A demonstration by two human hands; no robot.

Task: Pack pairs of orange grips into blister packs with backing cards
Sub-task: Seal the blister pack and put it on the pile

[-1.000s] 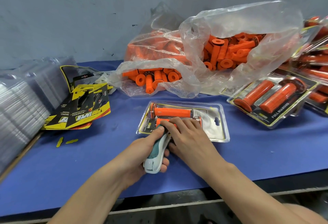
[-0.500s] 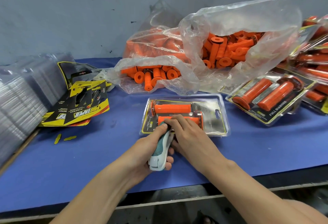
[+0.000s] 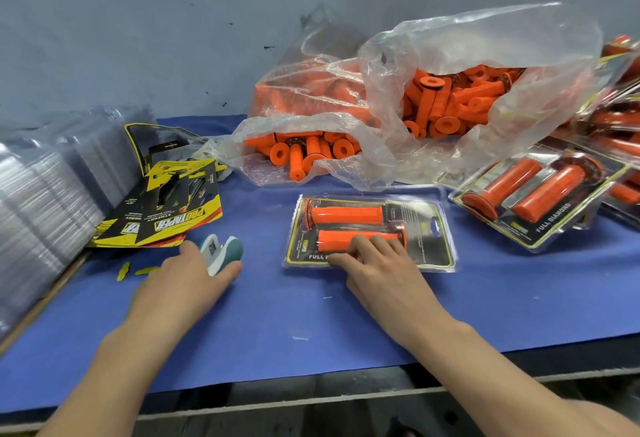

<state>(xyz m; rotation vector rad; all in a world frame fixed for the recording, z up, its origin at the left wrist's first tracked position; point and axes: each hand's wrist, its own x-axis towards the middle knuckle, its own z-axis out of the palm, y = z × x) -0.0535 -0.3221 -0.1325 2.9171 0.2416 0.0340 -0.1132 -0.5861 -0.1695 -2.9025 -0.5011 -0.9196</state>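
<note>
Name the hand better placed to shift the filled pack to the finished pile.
The right hand: its fingers rest on the filled pack, and the finished pile lies on its side. The left hand holds the stapler.

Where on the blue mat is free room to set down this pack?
Free: the mat between the right hand and the finished packs, and the near strip between it and the left hand. Crowded: bag of grips behind, backing cards and stapler left.
</note>
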